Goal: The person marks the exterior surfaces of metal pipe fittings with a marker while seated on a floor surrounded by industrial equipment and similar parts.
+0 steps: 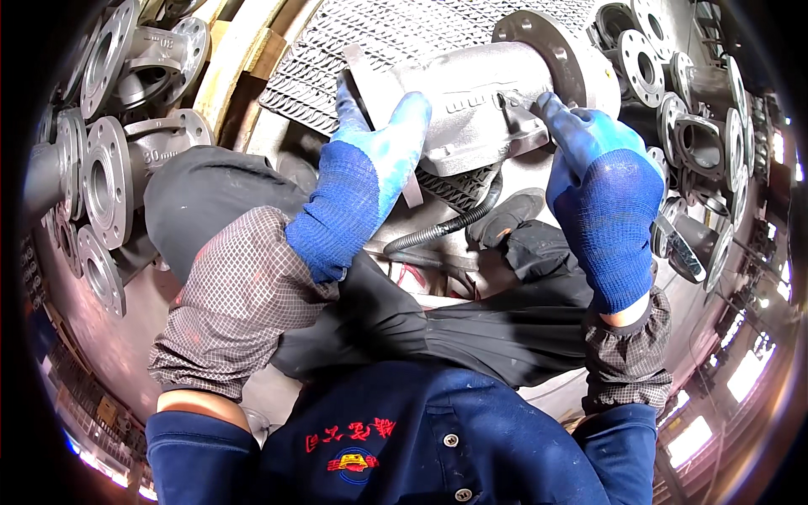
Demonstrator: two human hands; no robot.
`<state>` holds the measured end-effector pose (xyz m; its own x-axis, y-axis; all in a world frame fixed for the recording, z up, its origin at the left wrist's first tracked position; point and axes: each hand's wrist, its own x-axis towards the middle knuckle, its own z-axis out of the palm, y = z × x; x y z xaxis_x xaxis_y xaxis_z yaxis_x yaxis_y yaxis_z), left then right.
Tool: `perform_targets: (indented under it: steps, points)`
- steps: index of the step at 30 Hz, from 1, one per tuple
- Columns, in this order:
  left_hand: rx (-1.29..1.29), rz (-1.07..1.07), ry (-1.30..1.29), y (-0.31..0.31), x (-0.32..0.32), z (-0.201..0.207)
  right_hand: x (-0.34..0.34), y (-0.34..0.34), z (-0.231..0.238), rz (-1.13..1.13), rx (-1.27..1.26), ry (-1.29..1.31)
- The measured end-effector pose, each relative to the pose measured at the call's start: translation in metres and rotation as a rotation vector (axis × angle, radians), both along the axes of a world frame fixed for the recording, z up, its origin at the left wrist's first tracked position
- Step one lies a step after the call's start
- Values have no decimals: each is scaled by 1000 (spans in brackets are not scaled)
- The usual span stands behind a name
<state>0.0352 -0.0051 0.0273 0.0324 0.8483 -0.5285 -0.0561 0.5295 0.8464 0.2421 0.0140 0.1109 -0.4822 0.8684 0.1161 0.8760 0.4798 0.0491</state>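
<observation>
A grey cast-metal valve body (484, 93) with a flange at each end lies on its side in front of me, on a metal grating. My left hand (383, 139), in a blue coated glove, grips its left flange (364, 76), fingers behind the plate and thumb toward me. At the right end, my gloved right hand (593, 147) is closed, its fingertips together against the casting just below the round drilled flange (539, 38). Whatever those fingertips may hold is hidden.
Stacked flanged castings (105, 181) stand on the left, and more castings (703, 143) on the right. Wooden beams (240, 59) border the grating (307, 63). A corrugated black hose (446, 225) runs between my feet. A flat metal tool (680, 246) lies at the right castings.
</observation>
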Motion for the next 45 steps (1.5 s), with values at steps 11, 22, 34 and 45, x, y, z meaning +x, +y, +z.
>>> perform_targets:
  steps: [11, 22, 34, 45]
  points:
    - [-187, 36, 39, 1, 3, 19, -3, 0, 3, 18, 1, -36]
    - [86, -103, 1, -4, -5, -4, -4, 0, 7, 14, -20, -87]
    - [-213, 73, -32, 5, 1, -1, -2, 1, 8, 40, -34, -84]
    - [177, -17, 62, -6, -4, -15, 27, 6, 25, 55, -149, 457]
